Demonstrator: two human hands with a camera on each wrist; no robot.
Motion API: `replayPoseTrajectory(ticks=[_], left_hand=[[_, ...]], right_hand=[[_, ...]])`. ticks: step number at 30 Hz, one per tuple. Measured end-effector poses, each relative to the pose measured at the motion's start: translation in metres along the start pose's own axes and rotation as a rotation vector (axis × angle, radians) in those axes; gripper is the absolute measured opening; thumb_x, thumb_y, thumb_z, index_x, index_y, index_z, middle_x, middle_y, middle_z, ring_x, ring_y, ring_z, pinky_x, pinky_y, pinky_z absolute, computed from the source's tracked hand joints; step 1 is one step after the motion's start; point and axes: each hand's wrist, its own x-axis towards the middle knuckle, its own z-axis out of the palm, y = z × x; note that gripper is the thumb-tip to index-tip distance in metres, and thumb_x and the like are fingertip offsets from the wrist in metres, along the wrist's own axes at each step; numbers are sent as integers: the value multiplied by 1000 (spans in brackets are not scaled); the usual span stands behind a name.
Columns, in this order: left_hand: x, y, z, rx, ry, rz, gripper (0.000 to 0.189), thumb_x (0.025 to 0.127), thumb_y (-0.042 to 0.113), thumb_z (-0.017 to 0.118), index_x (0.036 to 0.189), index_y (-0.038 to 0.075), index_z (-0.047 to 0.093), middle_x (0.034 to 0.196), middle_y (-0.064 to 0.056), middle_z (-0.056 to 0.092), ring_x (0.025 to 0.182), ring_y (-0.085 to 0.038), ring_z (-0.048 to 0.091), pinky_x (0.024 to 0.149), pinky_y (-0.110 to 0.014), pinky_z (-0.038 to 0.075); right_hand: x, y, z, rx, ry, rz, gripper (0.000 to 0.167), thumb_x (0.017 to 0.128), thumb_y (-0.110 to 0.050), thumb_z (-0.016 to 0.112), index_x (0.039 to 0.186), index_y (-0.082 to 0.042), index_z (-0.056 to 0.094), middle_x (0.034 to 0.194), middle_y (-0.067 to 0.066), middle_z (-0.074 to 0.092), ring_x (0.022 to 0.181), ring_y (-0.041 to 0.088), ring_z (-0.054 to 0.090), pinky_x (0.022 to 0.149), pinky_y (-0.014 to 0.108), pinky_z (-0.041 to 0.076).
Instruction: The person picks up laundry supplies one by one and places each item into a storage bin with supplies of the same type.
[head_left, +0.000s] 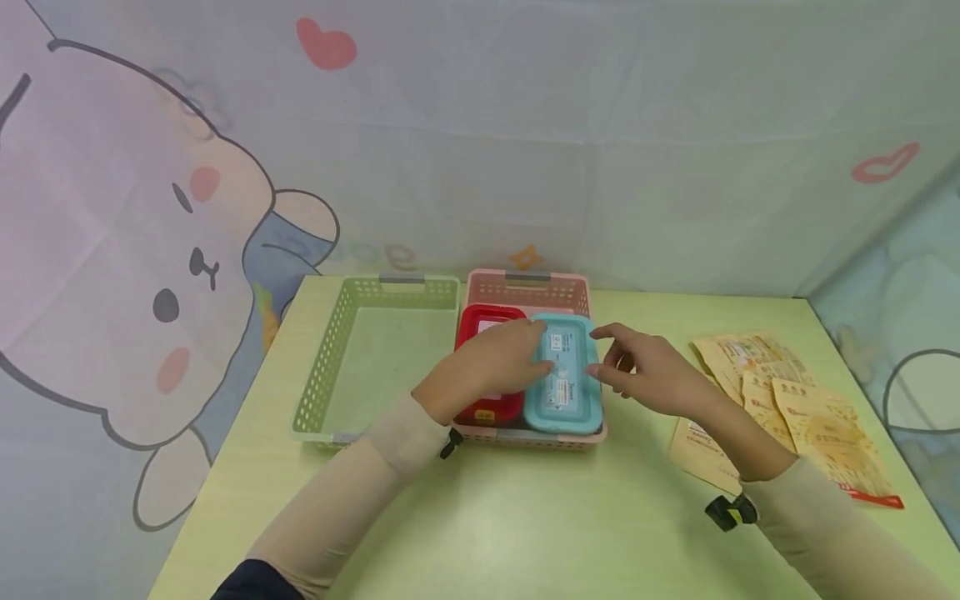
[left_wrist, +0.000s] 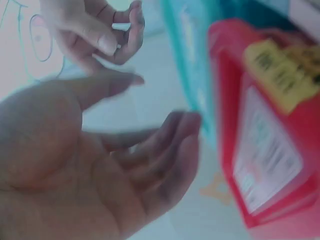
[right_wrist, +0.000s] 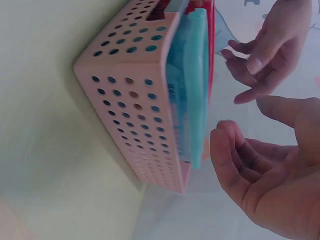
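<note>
A pink perforated basket point(head_left: 566, 292) holds a red rectangular container point(head_left: 508, 407) and, to its right, a turquoise rectangular container point(head_left: 581, 404) with printed labels. My left hand point(head_left: 495, 362) hovers over the red container, its fingertips and thumb reaching over the turquoise one's left side; part of the red container is hidden beneath it. At the turquoise container's right edge is my right hand point(head_left: 652, 371), fingers loosely bent, thumb and forefinger apart. In the right wrist view, a gap separates this hand point(right_wrist: 270, 175) from the turquoise rim point(right_wrist: 198, 90). Neither hand holds anything.
Left of the pink basket stands a green perforated basket point(head_left: 321, 375) with nothing visible inside. Several yellowish printed packets point(head_left: 832, 433) lie overlapping on the right of the table, partly behind my right forearm. A patterned cloth point(head_left: 465, 167) hangs behind the table.
</note>
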Motion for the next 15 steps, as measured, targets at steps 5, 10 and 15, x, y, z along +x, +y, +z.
replayPoseTrajectory(ticks=[5,10,15], left_hand=[[-10,3,-10,41,-75,97,83,101,44,72,167,11,33,167,-12,38,151,-30,42,117,-49,43],[-12,6,-12,83,5,191,89,99,48,72,169,14,28,162,-11,38,143,-26,44,110,-44,51],[-9,10,-8,109,109,232,97,98,53,72,171,16,20,171,-10,25,158,-30,27,117,-48,44]], right_hand=[[-8,-12,-13,-134,40,-78,54,106,-31,69,147,0,53,93,-4,68,75,9,63,67,32,55],[-15,-20,-23,-204,70,-113,59,104,-34,72,150,-4,51,100,-1,68,87,14,67,79,39,58],[-24,-27,-32,-304,104,-131,67,102,-40,73,154,-6,49,117,6,66,111,27,64,94,52,53]])
